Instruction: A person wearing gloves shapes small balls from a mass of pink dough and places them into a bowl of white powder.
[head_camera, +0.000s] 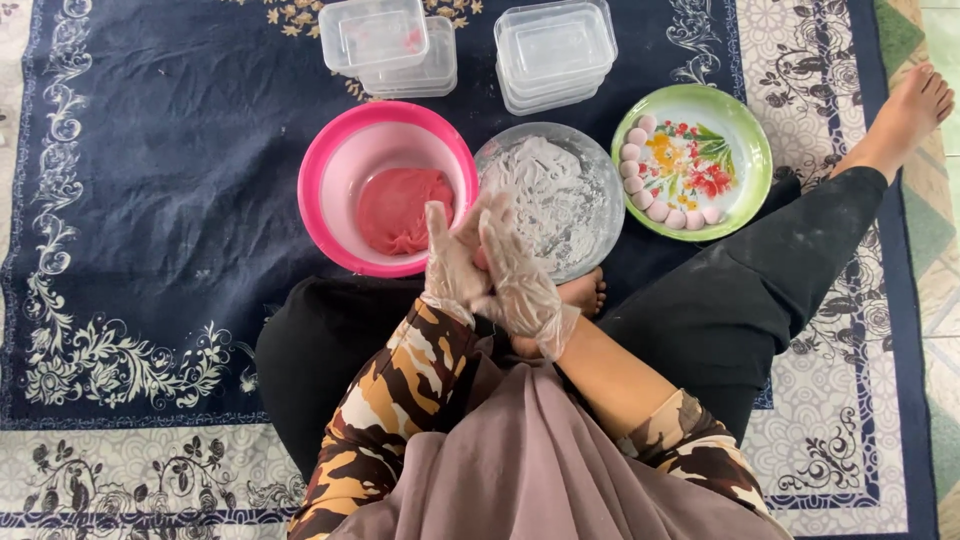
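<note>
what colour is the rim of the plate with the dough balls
Green, around a white centre with a red and yellow flower print; the plate shows in the head view.

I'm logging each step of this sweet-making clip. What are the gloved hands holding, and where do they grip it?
The left hand and right hand are pressed palm to palm around a small pink piece, barely visible between them.

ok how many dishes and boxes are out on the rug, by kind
Pink bowl with pink dough: 1
Clear plate of white flour: 1
Green flowered plate with pink dough balls along its rim: 1
Stacks of clear plastic boxes: 2, one on the left and one on the right
Total: 5

Both gloved hands, left and right, are pressed together between the bowl and the flour plate.
</note>
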